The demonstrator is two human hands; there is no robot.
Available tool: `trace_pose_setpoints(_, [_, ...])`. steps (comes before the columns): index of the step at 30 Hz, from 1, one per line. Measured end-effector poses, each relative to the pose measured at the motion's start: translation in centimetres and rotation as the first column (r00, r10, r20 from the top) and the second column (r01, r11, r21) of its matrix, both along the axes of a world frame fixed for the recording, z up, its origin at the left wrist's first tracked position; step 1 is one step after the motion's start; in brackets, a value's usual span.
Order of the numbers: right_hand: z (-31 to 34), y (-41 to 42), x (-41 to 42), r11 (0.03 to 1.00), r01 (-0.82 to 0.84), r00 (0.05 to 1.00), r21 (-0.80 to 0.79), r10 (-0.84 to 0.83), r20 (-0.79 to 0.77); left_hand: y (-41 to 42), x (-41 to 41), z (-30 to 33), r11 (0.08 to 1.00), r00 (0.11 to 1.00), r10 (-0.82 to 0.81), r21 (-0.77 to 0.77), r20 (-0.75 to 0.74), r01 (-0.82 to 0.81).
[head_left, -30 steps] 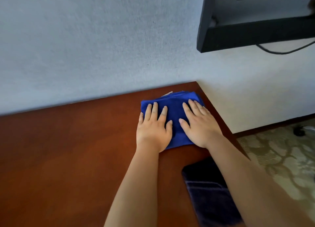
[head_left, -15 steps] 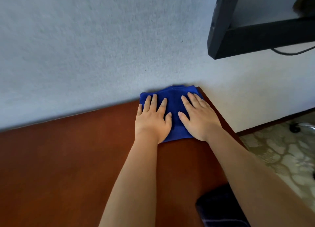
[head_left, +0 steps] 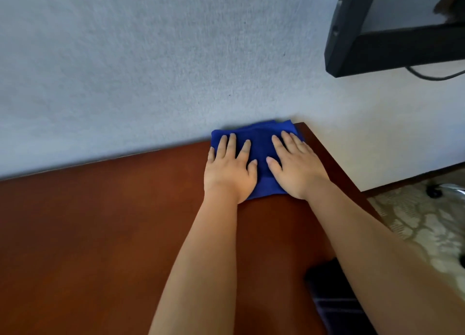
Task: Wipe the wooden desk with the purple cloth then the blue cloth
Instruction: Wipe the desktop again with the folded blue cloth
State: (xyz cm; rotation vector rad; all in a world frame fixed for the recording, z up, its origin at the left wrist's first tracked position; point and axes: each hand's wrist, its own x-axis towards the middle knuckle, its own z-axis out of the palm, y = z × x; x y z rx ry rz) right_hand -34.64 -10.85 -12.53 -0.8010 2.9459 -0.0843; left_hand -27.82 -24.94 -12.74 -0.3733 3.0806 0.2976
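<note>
At the wooden desk [head_left: 100,234] corner, both hands, left [head_left: 230,174] and right [head_left: 295,169], press flat-fingered on the blue cloth [head_left: 260,143], apparently touching the wall [head_left: 151,70].

Wall [head_left: 151,70] blocks ahead; desk [head_left: 88,234] leftward open.

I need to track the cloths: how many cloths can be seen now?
2. The blue cloth lies in the desk's far right corner under both flat hands. The dark purple cloth lies near the front right, partly hidden by the right forearm.

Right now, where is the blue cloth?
The blue cloth lies at the desk's far right corner against the wall, under both flat hands.
</note>
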Motion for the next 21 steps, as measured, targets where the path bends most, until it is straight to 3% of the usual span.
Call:
trace_pose_setpoints(12, [0.2,2.0,14.2,0.988,-0.151,0.988,-0.026,0.151,0.031,3.4,16.3,-0.1,0.989,0.989,0.145,-0.004,0.020,-0.145])
trace_pose_setpoints(21, [-0.2,1.2,14.1,0.985,-0.170,0.985,-0.019,0.169,-0.025,2.3,16.1,-0.1,0.990,0.990,0.140,-0.004,0.002,-0.140])
